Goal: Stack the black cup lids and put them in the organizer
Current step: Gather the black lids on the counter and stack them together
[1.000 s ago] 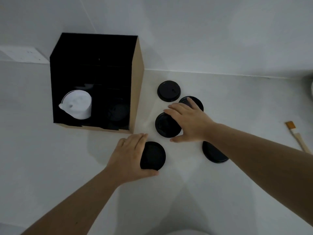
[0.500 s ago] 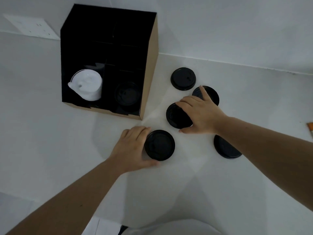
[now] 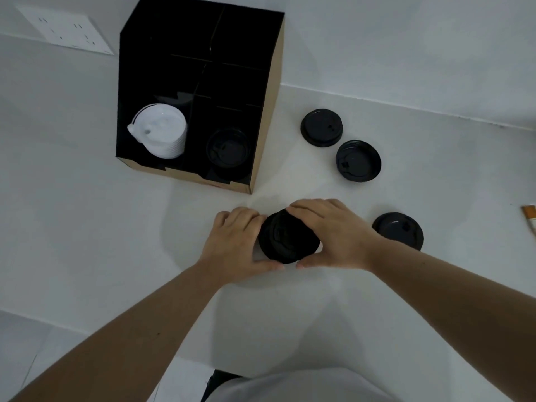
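Note:
My left hand [image 3: 232, 242] and my right hand [image 3: 333, 233] both grip a small stack of black cup lids [image 3: 287, 237] on the white counter, just in front of the organizer. Three more black lids lie loose: one at the back [image 3: 321, 127], one beside it [image 3: 358, 160], one to the right of my right wrist [image 3: 398, 230]. The organizer [image 3: 268, 105] is a black box with brown cardboard sides and several compartments. Its front right compartment holds black lids [image 3: 228, 148]; the front left holds a stack of white lids [image 3: 161, 134].
A white wall socket plate [image 3: 63, 29] sits at the far left behind the organizer. A brush with an orange-brown ferrule [image 3: 530, 216] pokes in at the right edge. The white counter [image 3: 87, 227] meets the wall behind.
My right hand brought its lid from the middle onto the lid under my left hand. Both hands now close around the joined lids. The camera moved closer and lower.

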